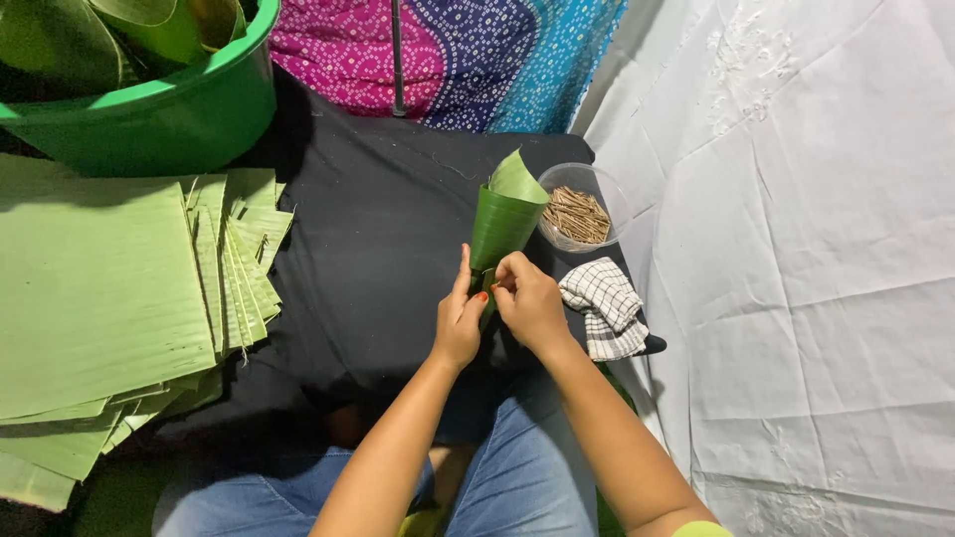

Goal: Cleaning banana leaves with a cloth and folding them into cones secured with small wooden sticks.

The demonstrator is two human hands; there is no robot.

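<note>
Over a black cloth [378, 249] spread before the person's denim-clad knees, head view: one banana-leaf cone [504, 224], rolled, wide mouth tilted up and away, narrow end gripped between both hands. Left hand [460, 320] wraps the lower edge, forefinger extended up along the leaf; right hand [527, 298] pinches the seam, fingertips closed together. Just right of the cone: clear bowl of small wooden sticks [577, 214]; checked cloth [604, 306]. At left: stack of cut banana-leaf sheets [109, 288]; green tub [169, 114] holding more leaves.
</note>
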